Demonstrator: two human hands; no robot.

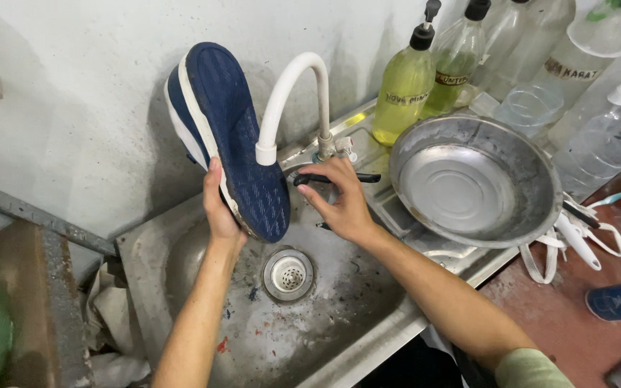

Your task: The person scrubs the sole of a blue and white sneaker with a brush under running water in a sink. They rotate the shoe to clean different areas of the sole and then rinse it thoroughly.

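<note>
- Setting: a rough whitewashed wall [73, 108] behind a scuffed steel sink [310, 338], its basin flecked with dirt and paint. The drain strainer [288, 274] sits near the middle, apparently unblocked.
- My left hand [218, 212] is clamped on a navy shoe [228, 136], fingers round the heel end, sole turned toward me, toe pointing up at the wall. The shoe hangs over the basin, just beside the mouth of the white curved spout [290, 93].
- My right hand [339, 201] rests on the black tap lever [336, 178] at the spout's base, fingers curled loosely over it and gripping nothing else.
- No water shows at the spout.
- Judgement: the step in hand looks like setting the flow. I'd move the lever gently, since a hard jet on the sloped sole would likely spray off toward the wall and me.
- Judgement: tilting the sole under the spout mouth, toe lowered, should send runoff into the drain (the heel grip seems firm enough, but a wet sole could slip).
- To the right: a large metal basin [476, 179] on the drainboard, pump bottles of yellow-green liquid [404, 86] behind it, white laces [576, 241] and a toothbrush [619, 194] on the red counter [562, 309].
</note>
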